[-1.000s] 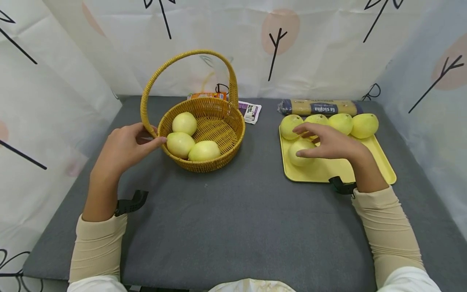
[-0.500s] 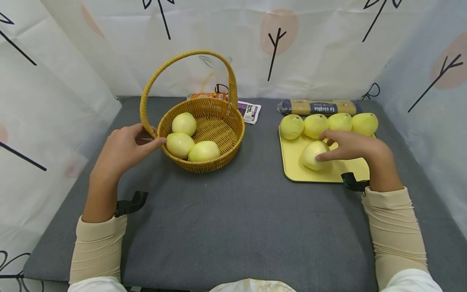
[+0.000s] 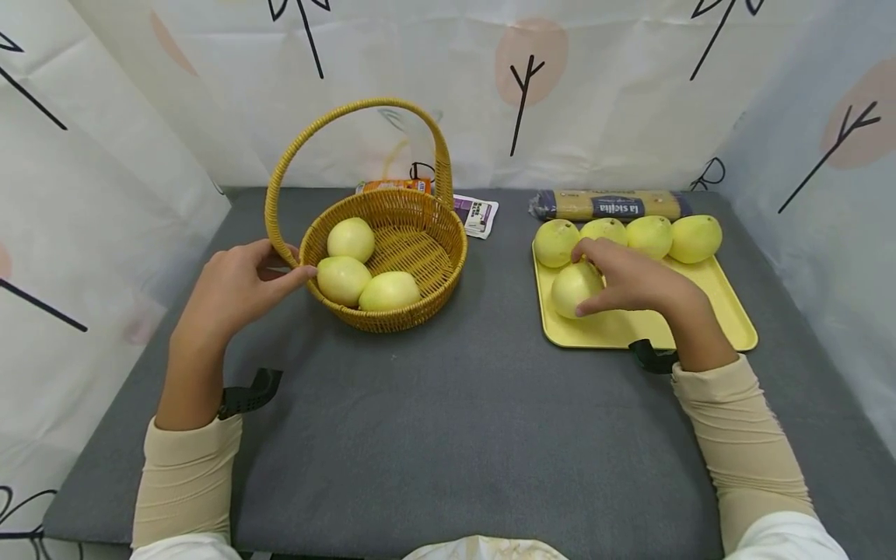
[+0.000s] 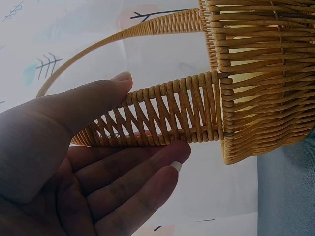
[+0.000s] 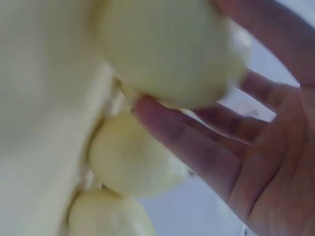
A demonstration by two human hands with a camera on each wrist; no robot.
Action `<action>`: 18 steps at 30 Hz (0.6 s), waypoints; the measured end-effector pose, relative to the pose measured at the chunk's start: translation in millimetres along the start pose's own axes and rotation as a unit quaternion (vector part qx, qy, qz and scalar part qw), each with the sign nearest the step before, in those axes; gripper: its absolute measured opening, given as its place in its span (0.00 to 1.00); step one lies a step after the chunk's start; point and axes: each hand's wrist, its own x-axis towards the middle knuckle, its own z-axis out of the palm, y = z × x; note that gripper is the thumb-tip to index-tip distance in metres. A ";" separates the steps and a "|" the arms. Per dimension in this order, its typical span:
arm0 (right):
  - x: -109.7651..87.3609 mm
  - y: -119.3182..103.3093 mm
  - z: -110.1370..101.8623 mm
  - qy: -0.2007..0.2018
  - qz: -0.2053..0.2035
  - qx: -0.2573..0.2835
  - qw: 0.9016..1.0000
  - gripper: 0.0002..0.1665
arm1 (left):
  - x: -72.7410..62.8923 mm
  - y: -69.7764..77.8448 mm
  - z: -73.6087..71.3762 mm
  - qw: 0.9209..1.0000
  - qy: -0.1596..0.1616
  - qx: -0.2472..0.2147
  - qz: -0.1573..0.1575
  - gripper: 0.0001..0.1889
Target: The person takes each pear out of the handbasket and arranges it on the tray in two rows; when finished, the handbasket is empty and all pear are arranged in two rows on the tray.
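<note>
In the head view, my left hand pinches the base of the handle of a woven basket, thumb on one side and fingers on the other. The left wrist view shows the handle between thumb and fingers. Three pale yellow-green round fruits lie in the basket's left and front part. At the right, my right hand holds another such fruit low over the yellow tray, thumb in front and fingers behind. Whether this fruit touches the tray is unclear.
Several matching fruits stand in a row along the tray's back edge. Behind them lies a long pasta packet. A purple-and-white packet and an orange packet lie behind the basket. Patterned cloth walls surround the grey table.
My right hand and the fruit moved right over the tray, then back left to about where they were. My left hand keeps its grip on the basket handle.
</note>
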 end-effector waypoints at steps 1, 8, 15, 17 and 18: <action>2.0 -2.4 4.0 0.012 -0.004 -0.014 1.000 0.40 | 0.0 0.0 0.2 1.000 0.000 0.000 0.001 0.27; 3.3 -16.3 16.4 -0.009 -0.033 -0.044 0.998 0.37 | 1.1 -0.7 1.5 1.000 0.002 0.003 0.004 0.27; -1.2 -13.1 13.0 -0.041 -0.052 -0.018 0.998 0.31 | 1.6 0.1 1.1 1.000 0.002 0.003 0.006 0.26; 0.7 -13.2 13.3 -0.029 -0.047 -0.021 0.998 0.31 | 1.7 0.3 1.1 1.000 0.002 0.005 0.007 0.26; 2.0 -13.5 13.7 -0.020 -0.045 -0.026 0.998 0.32 | 1.9 0.3 1.1 1.000 0.002 0.005 0.007 0.26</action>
